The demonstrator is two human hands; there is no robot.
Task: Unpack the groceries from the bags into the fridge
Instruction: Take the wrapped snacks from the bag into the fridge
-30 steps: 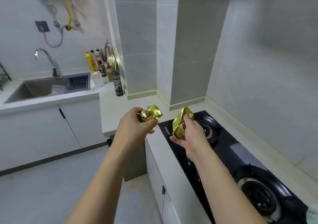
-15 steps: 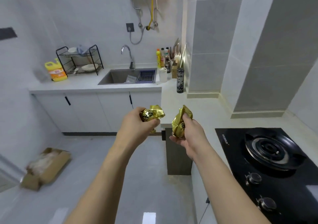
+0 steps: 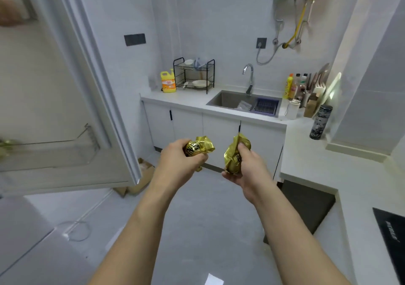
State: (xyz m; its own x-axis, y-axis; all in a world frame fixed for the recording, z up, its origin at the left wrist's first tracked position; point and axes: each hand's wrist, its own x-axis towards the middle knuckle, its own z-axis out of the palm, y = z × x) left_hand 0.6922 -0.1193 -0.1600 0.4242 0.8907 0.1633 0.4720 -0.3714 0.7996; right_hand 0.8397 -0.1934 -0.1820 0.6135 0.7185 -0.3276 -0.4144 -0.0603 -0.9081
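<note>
Head view now shows fridge door [image 3: 65, 100].

Two crinkled gold foil packets [image 3: 199, 147] [image 3: 234, 156] gleam, shiny and creased. The far steel sink [image 3: 228, 100] looks brushed and dull, its curved chrome tap [image 3: 248, 74] polished. The near grey tiled floor [image 3: 208, 230] is glossy. At left, the clear plastic fridge-door shelf [image 3: 54, 153] looks smooth.

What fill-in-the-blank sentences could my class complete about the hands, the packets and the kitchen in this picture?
1. Each hand, left hand and right hand, holds a crumpled ____-coloured packet.
2. The open fridge door is on the ____ side of the view.
3. The yellow bottle stands beside a black ____ rack.
4. The tap rises behind the ____.

Missing words: gold; left; dish; sink
</note>
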